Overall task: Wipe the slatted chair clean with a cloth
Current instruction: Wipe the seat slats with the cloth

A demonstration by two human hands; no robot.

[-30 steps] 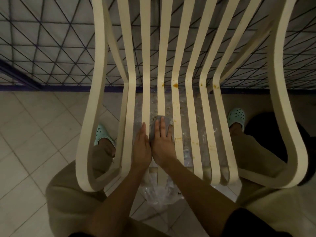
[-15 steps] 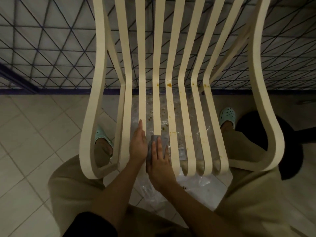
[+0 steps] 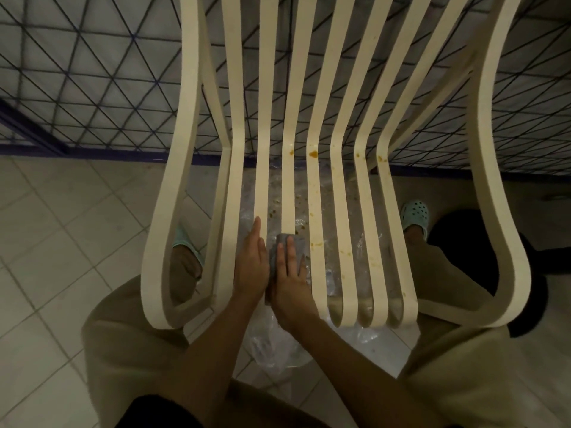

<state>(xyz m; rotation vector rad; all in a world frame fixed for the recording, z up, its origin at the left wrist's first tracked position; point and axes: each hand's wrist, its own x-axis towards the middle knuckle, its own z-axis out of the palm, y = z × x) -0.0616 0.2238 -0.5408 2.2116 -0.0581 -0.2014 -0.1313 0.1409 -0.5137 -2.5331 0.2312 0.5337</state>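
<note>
Above tiles (image 3: 61, 242), flat right hand (image 3: 290, 282) presses cloth (image 3: 299, 242) on chair (image 3: 340, 196) beside flat left hand (image 3: 251, 264).

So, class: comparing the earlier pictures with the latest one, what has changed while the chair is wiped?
The right hand slid the grey cloth along a seat slat of the cream slatted chair toward the person, then partly back toward the backrest. Nothing was taken hold of or let go. The left hand stayed flat on the neighbouring slat; the orange stains at the seat's bend remain.
</note>
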